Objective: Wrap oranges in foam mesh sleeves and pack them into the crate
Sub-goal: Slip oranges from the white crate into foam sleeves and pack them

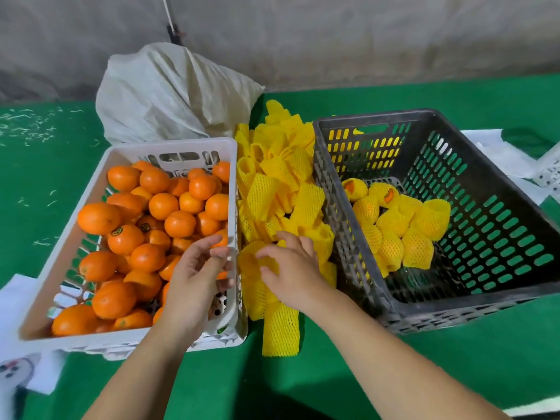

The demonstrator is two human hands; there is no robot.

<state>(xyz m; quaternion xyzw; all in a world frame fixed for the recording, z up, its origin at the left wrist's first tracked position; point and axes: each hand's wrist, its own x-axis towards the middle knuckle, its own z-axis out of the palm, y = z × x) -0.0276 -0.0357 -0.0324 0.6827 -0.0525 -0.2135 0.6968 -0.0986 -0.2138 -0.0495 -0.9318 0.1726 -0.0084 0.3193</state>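
The right hand's (291,268) fingers (266,253) are curled down onto a yellow foam mesh sleeve (254,262) at the near end of the sleeve pile, thumb and fingertips closing on its rim; motion blur hides how firm the pinch is. The left hand (194,283) hovers just beside it, over the right wall of the white crate, palm turned inward, its fingers (212,241) loosely spread and holding nothing.

The pile of foam mesh sleeves (278,189) lies on the green counter (454,374) in the gap between the two crates, reaching from near the hands back toward a white woven sack (169,95). One sleeve (281,328) lies apart at the front of the pile, below the right wrist.

The white crate (127,341) stands on the left, heaped with bare oranges (130,225); a few carry small dark stickers. The dark grey crate (454,304) stands on the right, mostly bare inside, with a cluster of wrapped oranges (397,225) gathered against its left wall; orange peel shows through the open ends of two of them.

White sheets (497,153) lie on the counter behind the grey crate and under the near left corner of the white one.
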